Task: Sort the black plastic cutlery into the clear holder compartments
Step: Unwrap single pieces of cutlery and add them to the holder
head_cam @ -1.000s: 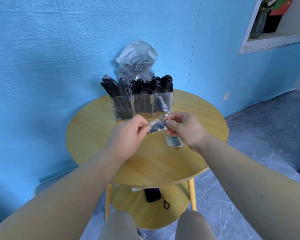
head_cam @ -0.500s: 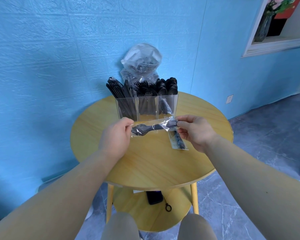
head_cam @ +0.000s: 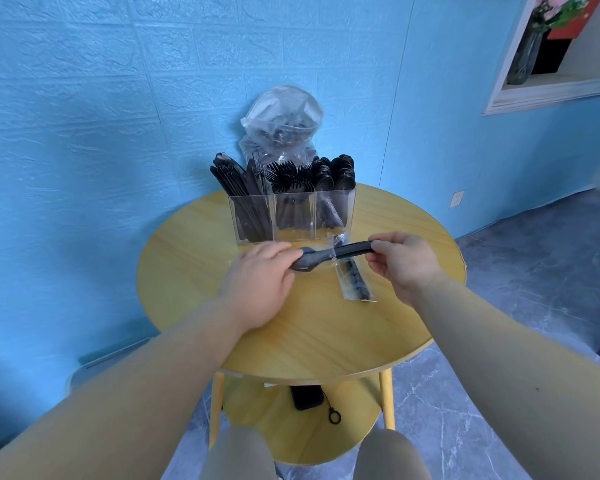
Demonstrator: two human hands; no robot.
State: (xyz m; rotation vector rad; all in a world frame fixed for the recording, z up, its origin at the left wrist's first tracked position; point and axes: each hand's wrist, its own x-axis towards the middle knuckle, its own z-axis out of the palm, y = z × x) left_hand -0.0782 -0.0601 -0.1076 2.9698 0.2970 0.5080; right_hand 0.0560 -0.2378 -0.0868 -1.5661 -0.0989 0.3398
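- A round yellow wooden table stands against a textured blue wall, over a grey marbled floor.
- At the back of the tabletop stands a clear holder with three compartments side by side: black knives in the left one, black forks in the middle, black spoons in the right.
- Behind the holder, against the wall, sits a crumpled clear plastic bag with dark pieces inside.
- Just in front of the holder, both hands hold one black utensil, lying roughly level above the table and partly in a clear wrapper.
- The left hand has its fingers curled over the head end of the piece; whether that end is a fork or a spoon is hard to tell.
- The right hand pinches the handle end between thumb and fingers.
- Beneath the held piece, another wrapped black piece lies flat on the table.
- On the lower shelf lies a dark phone with a ring strap.
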